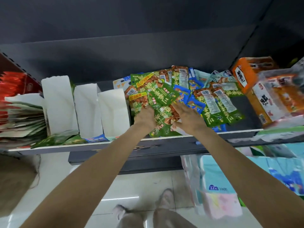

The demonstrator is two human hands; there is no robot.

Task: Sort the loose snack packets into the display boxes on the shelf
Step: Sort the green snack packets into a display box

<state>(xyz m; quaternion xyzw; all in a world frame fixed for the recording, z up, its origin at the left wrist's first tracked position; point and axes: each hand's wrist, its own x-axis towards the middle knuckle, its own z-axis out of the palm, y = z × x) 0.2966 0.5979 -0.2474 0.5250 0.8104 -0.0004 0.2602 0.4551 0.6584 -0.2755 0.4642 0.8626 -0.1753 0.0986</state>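
Fingers of both hands buried among green snack packets [162,111], grasp impossible to tell.

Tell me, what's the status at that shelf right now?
Left hand and right hand both gathering green packets from the loose pile. White display boxes stand left, not yet reached. Nothing blocking.

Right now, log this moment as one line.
left hand: on green snack packets | right hand: same pile | white cardboard display boxes: unfilled

Bare shelf [243,111] between packet heap [213,99] and orange box [246,76].
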